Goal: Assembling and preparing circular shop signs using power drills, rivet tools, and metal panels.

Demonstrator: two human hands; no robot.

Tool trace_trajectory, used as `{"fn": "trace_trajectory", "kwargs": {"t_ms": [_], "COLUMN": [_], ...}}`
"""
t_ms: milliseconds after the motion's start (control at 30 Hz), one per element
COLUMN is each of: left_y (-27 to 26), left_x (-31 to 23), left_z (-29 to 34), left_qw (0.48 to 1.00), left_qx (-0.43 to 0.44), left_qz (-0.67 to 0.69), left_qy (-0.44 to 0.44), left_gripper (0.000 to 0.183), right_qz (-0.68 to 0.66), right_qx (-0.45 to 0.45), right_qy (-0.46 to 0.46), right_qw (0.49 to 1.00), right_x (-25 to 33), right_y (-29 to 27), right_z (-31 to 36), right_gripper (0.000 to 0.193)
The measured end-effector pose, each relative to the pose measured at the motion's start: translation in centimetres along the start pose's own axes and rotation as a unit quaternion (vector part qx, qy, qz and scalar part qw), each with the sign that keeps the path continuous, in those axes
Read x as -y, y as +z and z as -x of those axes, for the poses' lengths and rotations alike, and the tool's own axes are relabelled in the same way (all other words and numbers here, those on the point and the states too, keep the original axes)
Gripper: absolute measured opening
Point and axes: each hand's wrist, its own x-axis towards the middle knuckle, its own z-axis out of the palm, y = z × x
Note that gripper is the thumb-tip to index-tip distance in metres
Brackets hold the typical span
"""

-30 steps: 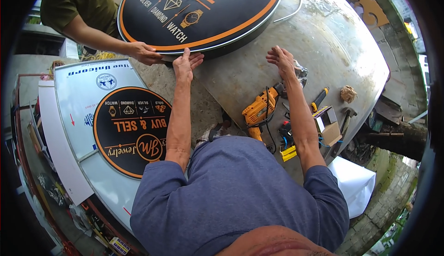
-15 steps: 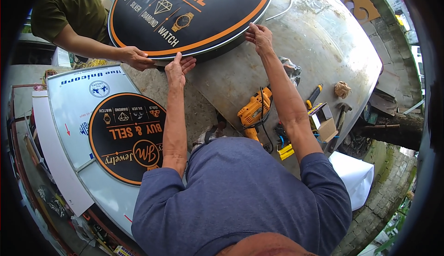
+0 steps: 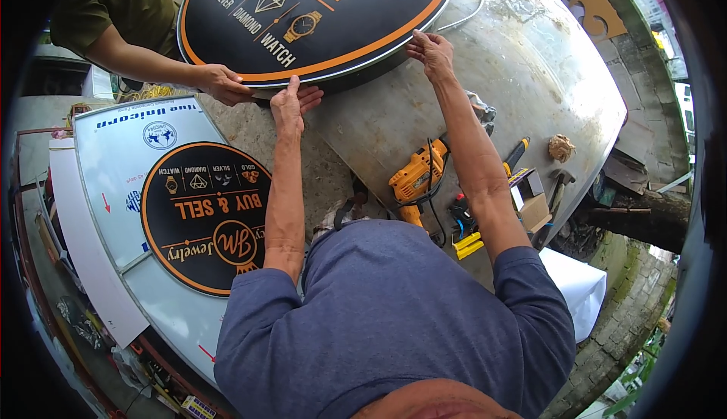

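Observation:
A large round black sign (image 3: 250, 32) with an orange ring and a pale rim lies over the metal table at the top. My left hand (image 3: 290, 107) touches its near edge, thumb up against the rim and fingers stretched out beside the dark side wall. Farther right, my right hand (image 3: 433, 54) has its fingertips closed on the same rim. Another person's hand (image 3: 225, 84) holds the edge just left of my left hand. A second round black-and-orange sign panel (image 3: 208, 218) lies on a pale sheet at the left, partly covered by my left forearm.
On the metal table (image 3: 545, 63) lie a yellow corded power tool (image 3: 416, 175), a small open cardboard box (image 3: 535, 205), a hammer (image 3: 559, 192) and a crumpled brown lump (image 3: 561, 148). A white sheet (image 3: 572, 286) hangs at the right. The blue-white panel (image 3: 106, 146) fills the left.
The large sign has shifted slightly right in the view. Both my hands have moved a little upward and stay at its rim. The other person's hand has risen slightly with the edge.

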Motion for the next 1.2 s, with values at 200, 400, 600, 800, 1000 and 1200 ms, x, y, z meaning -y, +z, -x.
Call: {"fn": "trace_trajectory", "kwargs": {"t_ms": [200, 400, 600, 800, 1000, 1200], "left_y": [-0.1, 0.0, 0.9, -0.8, -0.6, -0.9], "left_x": [0.3, 1.0, 1.0, 2.3, 1.6, 0.6], "left_z": [-0.2, -0.3, 0.3, 0.1, 1.0, 1.6], "left_qw": [0.994, 0.978, 0.960, 0.810, 0.818, 0.784], "left_qx": [-0.028, -0.086, -0.137, -0.280, -0.202, -0.218], "left_qz": [-0.103, -0.180, -0.233, -0.357, -0.368, -0.409], "left_qy": [0.016, 0.054, 0.076, 0.371, 0.394, 0.413], "left_gripper": [0.049, 0.054, 0.053, 0.048, 0.057, 0.073], "right_qz": [-0.005, 0.019, 0.019, 0.024, 0.032, 0.043], "right_qx": [-0.001, 0.028, -0.005, 0.012, -0.022, -0.014], "right_qy": [-0.009, -0.005, -0.001, -0.028, -0.046, -0.079], "right_qw": [1.000, 0.999, 1.000, 0.999, 0.998, 0.996], "right_x": [-0.5, -0.9, -1.2, -1.2, -1.1, -0.9], "right_y": [0.1, -0.2, -0.2, 0.4, -0.3, 1.2], "right_z": [-0.1, -0.6, -1.0, -1.2, -0.1, 0.5], "right_gripper": [0.039, 0.041, 0.043, 0.043, 0.056, 0.070]}}
